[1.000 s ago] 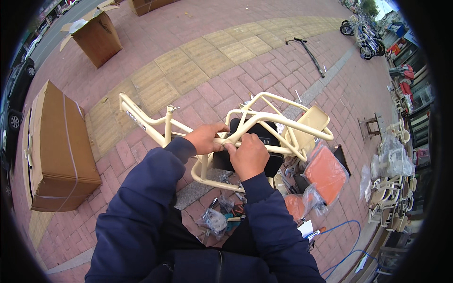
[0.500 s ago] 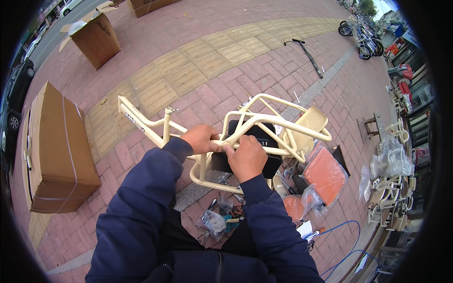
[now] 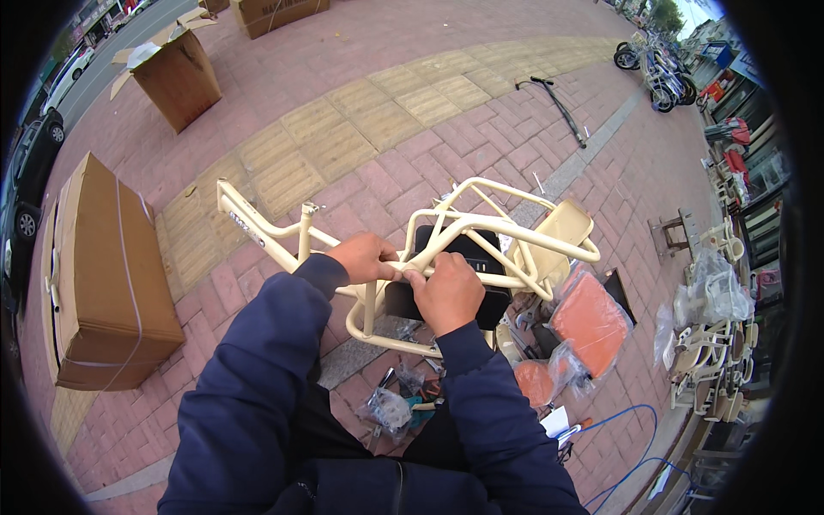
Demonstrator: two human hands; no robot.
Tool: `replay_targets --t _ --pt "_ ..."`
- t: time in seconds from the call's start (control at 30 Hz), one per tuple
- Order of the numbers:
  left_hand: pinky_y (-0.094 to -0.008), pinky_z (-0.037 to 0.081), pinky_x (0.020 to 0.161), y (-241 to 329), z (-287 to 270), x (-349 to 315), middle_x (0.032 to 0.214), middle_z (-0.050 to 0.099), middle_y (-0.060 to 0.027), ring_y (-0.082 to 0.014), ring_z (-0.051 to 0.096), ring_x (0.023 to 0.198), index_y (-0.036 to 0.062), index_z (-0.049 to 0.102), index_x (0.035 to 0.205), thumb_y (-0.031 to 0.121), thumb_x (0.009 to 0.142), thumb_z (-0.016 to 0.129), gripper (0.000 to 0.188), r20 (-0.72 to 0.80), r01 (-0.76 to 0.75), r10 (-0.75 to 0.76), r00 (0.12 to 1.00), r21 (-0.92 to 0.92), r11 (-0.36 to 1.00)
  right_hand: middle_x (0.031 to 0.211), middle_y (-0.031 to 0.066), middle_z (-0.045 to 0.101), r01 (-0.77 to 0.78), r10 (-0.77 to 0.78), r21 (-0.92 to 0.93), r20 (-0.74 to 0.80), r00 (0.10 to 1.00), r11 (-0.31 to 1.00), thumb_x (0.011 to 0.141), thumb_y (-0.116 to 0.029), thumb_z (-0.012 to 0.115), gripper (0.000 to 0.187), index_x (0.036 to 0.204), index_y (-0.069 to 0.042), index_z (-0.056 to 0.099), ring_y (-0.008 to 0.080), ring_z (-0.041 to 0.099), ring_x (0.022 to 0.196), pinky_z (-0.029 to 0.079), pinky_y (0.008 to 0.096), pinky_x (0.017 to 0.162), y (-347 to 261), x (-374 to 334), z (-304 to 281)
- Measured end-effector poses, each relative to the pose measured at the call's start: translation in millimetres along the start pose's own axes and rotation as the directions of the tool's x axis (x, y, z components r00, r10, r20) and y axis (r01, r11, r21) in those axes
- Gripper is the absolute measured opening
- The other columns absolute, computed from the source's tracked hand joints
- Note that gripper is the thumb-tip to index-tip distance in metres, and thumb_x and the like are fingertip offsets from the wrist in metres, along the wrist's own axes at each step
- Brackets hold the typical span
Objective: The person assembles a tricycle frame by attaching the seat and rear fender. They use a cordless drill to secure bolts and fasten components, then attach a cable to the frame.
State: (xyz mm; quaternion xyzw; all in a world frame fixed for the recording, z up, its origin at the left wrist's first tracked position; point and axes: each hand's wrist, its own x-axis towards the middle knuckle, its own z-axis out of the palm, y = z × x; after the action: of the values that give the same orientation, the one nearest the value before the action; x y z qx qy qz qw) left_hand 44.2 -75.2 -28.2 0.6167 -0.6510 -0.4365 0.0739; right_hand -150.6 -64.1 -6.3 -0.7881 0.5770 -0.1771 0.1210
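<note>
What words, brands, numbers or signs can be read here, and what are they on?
Cream frame: dark lettering on its slanting front tube; I won't copy it out.
Cardboard box at the top edge: dark printing, likewise not copied.
Black part by the right hand: small pale marks, too tiny to read.
Shopfronts at the right: too small and blurred to read anything.

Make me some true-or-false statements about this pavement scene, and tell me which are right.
1. The left hand and right hand are both on the cream frame. True.
2. The large cardboard box stands on the person's right. False: the large cardboard box is on the left.
3. The orange pad is covered in clear plastic. True.
4. The black pump stands upright. False: the black pump lies on the paving.
</note>
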Motion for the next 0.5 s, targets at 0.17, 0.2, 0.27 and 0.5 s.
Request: replay_targets --t 0.17,0.2,0.27,0.5 --pt "-0.0343 0.051 0.08 -0.9 9.1 -7.0 0.096 0.074 -0.0117 -0.0215 0.068 0.086 0.0058 0.07 0.118 0.022 0.083 0.076 0.039 -0.1 -0.21 0.189 0.977 -0.282 0.936 0.087 0.0119 0.063 0.0 0.0 0.012 -0.01 1.0 1.0 0.072 -0.036 0.082 0.039 0.086 -0.004 0.065 0.0329 0.066 0.082 0.052 0.0454 0.068 -1.1 0.3 -0.8" --pt "-0.0341 0.051 0.081 -1.8 7.6 -5.7 0.096 0.074 -0.0116 -0.0214 0.068 0.086 0.0058 0.071 0.117 0.022 0.082 0.076 0.039 -0.037 -0.18 0.177 0.983 -0.313 0.933 0.087 0.0123 0.064 -0.002 0.002 0.013 -0.007 1.0 1.0 0.072 -0.036 0.083 0.039 0.087 -0.004 0.066 0.0334 0.066 0.081 0.053 0.0455 0.068 -1.1 0.3 -0.8" --pt "-0.0338 0.051 0.081 -4.9 2.3 -3.2 0.096 0.074 -0.0111 -0.0205 0.067 0.086 0.0073 0.069 0.121 0.021 0.083 0.076 0.041 -0.044 -0.129 0.122 0.992 -0.197 0.972 0.087 0.0122 0.064 0.005 -0.005 0.006 -0.018 1.0 1.0 0.072 -0.036 0.083 0.039 0.087 -0.004 0.066 0.0334 0.066 0.081 0.052 0.0456 0.068 -0.7 0.3 -0.4" --pt "-0.0321 0.052 0.08 -2.4 9.3 -4.0 0.097 0.074 -0.0106 -0.0181 0.067 0.085 0.0064 0.068 0.122 0.019 0.084 0.073 0.04 -0.087 -0.23 0.214 0.973 -0.266 0.936 0.087 0.0126 0.064 -0.006 0.007 0.024 -0.009 1.0 1.0 0.071 -0.035 0.083 0.038 0.086 -0.004 0.066 0.0339 0.066 0.081 0.052 0.0458 0.068 0.5 0.7 1.6"
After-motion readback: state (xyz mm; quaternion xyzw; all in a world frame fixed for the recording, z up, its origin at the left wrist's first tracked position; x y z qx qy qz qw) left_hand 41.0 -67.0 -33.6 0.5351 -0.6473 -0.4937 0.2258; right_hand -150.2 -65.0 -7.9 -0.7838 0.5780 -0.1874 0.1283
